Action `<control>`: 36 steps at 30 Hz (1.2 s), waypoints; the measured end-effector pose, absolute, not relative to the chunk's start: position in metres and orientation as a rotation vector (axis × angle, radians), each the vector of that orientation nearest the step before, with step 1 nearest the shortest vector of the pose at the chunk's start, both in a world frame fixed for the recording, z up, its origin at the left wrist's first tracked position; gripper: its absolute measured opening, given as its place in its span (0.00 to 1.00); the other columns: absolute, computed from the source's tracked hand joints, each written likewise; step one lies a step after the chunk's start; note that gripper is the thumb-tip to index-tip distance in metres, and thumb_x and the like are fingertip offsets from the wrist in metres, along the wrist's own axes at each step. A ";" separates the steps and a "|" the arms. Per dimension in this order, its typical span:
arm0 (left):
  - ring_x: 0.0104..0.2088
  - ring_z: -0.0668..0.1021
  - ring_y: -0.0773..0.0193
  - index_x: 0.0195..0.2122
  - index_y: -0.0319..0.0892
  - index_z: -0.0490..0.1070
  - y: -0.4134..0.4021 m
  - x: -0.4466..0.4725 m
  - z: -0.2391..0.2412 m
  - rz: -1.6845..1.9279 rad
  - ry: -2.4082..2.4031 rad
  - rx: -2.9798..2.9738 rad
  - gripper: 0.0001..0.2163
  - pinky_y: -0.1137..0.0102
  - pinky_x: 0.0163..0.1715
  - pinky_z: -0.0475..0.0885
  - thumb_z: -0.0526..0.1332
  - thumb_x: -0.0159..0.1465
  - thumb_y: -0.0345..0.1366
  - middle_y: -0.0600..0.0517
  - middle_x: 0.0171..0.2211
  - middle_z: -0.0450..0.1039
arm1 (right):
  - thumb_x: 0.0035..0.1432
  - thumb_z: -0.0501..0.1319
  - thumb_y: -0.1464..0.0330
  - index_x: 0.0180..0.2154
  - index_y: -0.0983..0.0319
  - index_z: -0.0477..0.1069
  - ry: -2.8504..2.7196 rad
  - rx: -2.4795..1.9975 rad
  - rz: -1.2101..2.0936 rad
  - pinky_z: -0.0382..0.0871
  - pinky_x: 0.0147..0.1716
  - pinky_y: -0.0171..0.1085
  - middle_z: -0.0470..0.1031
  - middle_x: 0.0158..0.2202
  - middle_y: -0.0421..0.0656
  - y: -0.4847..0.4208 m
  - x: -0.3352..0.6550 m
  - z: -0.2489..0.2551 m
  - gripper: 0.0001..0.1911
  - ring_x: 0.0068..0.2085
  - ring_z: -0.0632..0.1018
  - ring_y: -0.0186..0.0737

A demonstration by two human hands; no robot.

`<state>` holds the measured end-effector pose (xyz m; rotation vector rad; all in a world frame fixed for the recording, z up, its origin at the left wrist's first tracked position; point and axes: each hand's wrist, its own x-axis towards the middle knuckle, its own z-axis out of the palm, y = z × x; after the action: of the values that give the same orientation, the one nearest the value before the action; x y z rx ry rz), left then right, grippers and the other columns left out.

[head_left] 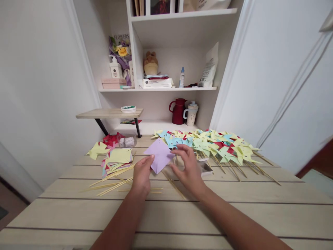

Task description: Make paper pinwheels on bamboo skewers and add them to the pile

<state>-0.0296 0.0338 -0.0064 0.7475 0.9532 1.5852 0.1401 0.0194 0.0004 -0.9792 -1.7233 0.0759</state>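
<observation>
A lilac paper square (159,155), partly folded, is held just above the wooden table (234,208). My left hand (142,174) pinches its lower left edge. My right hand (187,167) grips its right corner with curled fingers. Thin wooden sticks (114,184) lie scattered under and to the left of my hands. A stack of coloured paper squares (118,158) sits left of the lilac sheet. Behind my right hand spreads a pile of finished paper pinwheels (221,146) on sticks, in yellow, green, blue and red.
A small clear box (127,141) stands behind the paper stack, another small box (205,168) right of my right hand. White shelves at the back hold a red jug (178,111), a cup (191,114), bottles and a plush toy. A low wooden shelf (109,113) juts out at left.
</observation>
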 end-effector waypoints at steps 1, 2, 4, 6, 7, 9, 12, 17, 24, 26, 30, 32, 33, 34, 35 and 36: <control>0.32 0.78 0.63 0.32 0.36 0.80 0.033 -0.030 -0.006 1.576 0.925 0.723 0.18 0.70 0.35 0.72 0.76 0.44 0.42 0.47 0.32 0.81 | 0.56 0.63 0.70 0.49 0.55 0.71 -1.795 -0.970 -0.023 0.59 0.58 0.54 0.63 0.59 0.50 0.016 0.137 0.000 0.18 0.60 0.66 0.55; 0.31 0.78 0.64 0.32 0.36 0.80 0.033 -0.030 -0.005 1.566 0.899 0.706 0.18 0.70 0.35 0.72 0.76 0.44 0.42 0.47 0.32 0.81 | 0.56 0.63 0.71 0.49 0.55 0.71 -1.859 -0.965 -0.107 0.58 0.58 0.55 0.60 0.61 0.50 0.014 0.133 -0.001 0.18 0.61 0.64 0.56; 0.31 0.78 0.64 0.32 0.36 0.79 0.032 -0.029 -0.004 1.549 0.865 0.696 0.17 0.71 0.35 0.72 0.76 0.44 0.42 0.47 0.32 0.81 | 0.56 0.63 0.73 0.48 0.55 0.72 -1.944 -0.959 -0.231 0.56 0.59 0.56 0.58 0.63 0.49 0.011 0.128 -0.003 0.17 0.63 0.62 0.57; 0.31 0.78 0.64 0.32 0.36 0.79 0.032 -0.029 -0.003 1.542 0.854 0.702 0.17 0.71 0.34 0.72 0.76 0.45 0.42 0.47 0.32 0.80 | 0.57 0.64 0.73 0.46 0.55 0.73 -1.969 -0.955 -0.292 0.55 0.60 0.55 0.58 0.63 0.50 0.012 0.124 -0.005 0.15 0.63 0.61 0.56; 0.30 0.78 0.64 0.32 0.36 0.79 0.032 -0.028 -0.003 1.539 0.854 0.707 0.17 0.71 0.34 0.72 0.76 0.45 0.42 0.47 0.31 0.80 | 0.57 0.64 0.72 0.44 0.55 0.73 -1.969 -0.960 -0.301 0.54 0.60 0.55 0.59 0.63 0.50 0.013 0.124 -0.005 0.13 0.63 0.62 0.55; 0.29 0.78 0.65 0.31 0.36 0.79 0.032 -0.028 -0.004 1.533 0.858 0.719 0.17 0.71 0.34 0.71 0.76 0.45 0.43 0.48 0.30 0.80 | 0.57 0.65 0.71 0.41 0.55 0.75 -1.960 -0.967 -0.294 0.55 0.59 0.55 0.61 0.61 0.49 0.015 0.124 -0.007 0.09 0.62 0.63 0.55; 0.29 0.77 0.66 0.30 0.37 0.79 0.031 -0.027 -0.005 1.537 0.873 0.738 0.16 0.71 0.34 0.71 0.76 0.45 0.42 0.49 0.29 0.79 | 0.58 0.65 0.70 0.37 0.55 0.77 -1.923 -0.940 -0.261 0.57 0.57 0.54 0.64 0.60 0.47 0.018 0.127 -0.008 0.05 0.60 0.65 0.54; 0.29 0.76 0.68 0.30 0.37 0.80 0.030 -0.025 -0.006 1.544 0.913 0.820 0.14 0.74 0.33 0.69 0.75 0.47 0.42 0.50 0.29 0.79 | 0.60 0.65 0.67 0.32 0.55 0.79 -1.816 -0.914 -0.162 0.59 0.54 0.56 0.67 0.56 0.46 0.018 0.125 -0.006 0.05 0.56 0.68 0.55; 0.30 0.76 0.67 0.30 0.38 0.80 0.029 -0.023 -0.005 1.575 0.979 0.892 0.13 0.74 0.34 0.69 0.74 0.48 0.41 0.51 0.29 0.79 | 0.59 0.65 0.67 0.29 0.56 0.79 -1.680 -0.979 0.127 0.60 0.56 0.55 0.70 0.53 0.47 0.019 0.125 -0.002 0.06 0.55 0.70 0.53; 0.31 0.76 0.67 0.30 0.38 0.81 0.029 -0.022 -0.004 1.579 0.974 0.908 0.13 0.73 0.36 0.69 0.74 0.48 0.41 0.51 0.29 0.80 | 0.58 0.66 0.66 0.28 0.56 0.79 -1.646 -1.000 0.207 0.60 0.57 0.55 0.70 0.53 0.47 0.020 0.126 -0.001 0.06 0.56 0.70 0.53; 0.32 0.77 0.66 0.29 0.39 0.81 0.029 -0.021 -0.003 1.590 0.958 0.943 0.11 0.72 0.38 0.70 0.74 0.49 0.40 0.50 0.30 0.80 | 0.56 0.67 0.66 0.27 0.57 0.78 -1.591 -1.039 0.292 0.58 0.59 0.54 0.70 0.53 0.47 0.022 0.127 -0.001 0.06 0.56 0.70 0.52; 0.31 0.77 0.66 0.29 0.39 0.81 0.028 -0.020 -0.002 1.593 0.956 0.964 0.11 0.72 0.37 0.70 0.74 0.49 0.40 0.50 0.30 0.80 | 0.55 0.67 0.66 0.26 0.58 0.78 -1.569 -1.047 0.315 0.59 0.59 0.53 0.70 0.52 0.47 0.023 0.127 0.000 0.07 0.56 0.70 0.52; 0.31 0.77 0.66 0.29 0.39 0.81 0.028 -0.019 -0.002 1.592 0.959 0.973 0.11 0.72 0.37 0.70 0.73 0.49 0.40 0.51 0.29 0.80 | 0.55 0.67 0.66 0.26 0.58 0.78 -1.560 -1.048 0.327 0.59 0.58 0.53 0.70 0.52 0.48 0.023 0.128 0.000 0.07 0.56 0.70 0.52; 0.31 0.77 0.66 0.28 0.39 0.81 0.028 -0.019 -0.001 1.591 0.964 0.980 0.10 0.72 0.37 0.70 0.73 0.49 0.40 0.51 0.29 0.80 | 0.55 0.67 0.66 0.25 0.58 0.77 -1.551 -1.046 0.338 0.59 0.58 0.52 0.70 0.52 0.48 0.024 0.128 0.000 0.07 0.56 0.70 0.52; 0.31 0.77 0.66 0.28 0.39 0.81 0.027 -0.019 -0.001 1.591 0.967 0.987 0.10 0.72 0.37 0.70 0.74 0.49 0.40 0.51 0.29 0.80 | 0.55 0.67 0.66 0.25 0.58 0.77 -1.544 -1.042 0.349 0.60 0.58 0.52 0.70 0.52 0.48 0.024 0.128 0.000 0.07 0.56 0.71 0.51; 0.31 0.77 0.66 0.28 0.40 0.80 0.027 -0.018 -0.001 1.590 0.971 0.995 0.10 0.72 0.36 0.70 0.74 0.49 0.40 0.51 0.29 0.80 | 0.55 0.67 0.66 0.25 0.59 0.77 -1.539 -1.037 0.359 0.60 0.58 0.51 0.70 0.51 0.48 0.024 0.128 0.001 0.07 0.56 0.71 0.51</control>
<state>-0.0184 0.0273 -0.0015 0.9948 0.9707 1.5904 0.1283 0.0243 0.0009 -1.0370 -1.5395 0.3585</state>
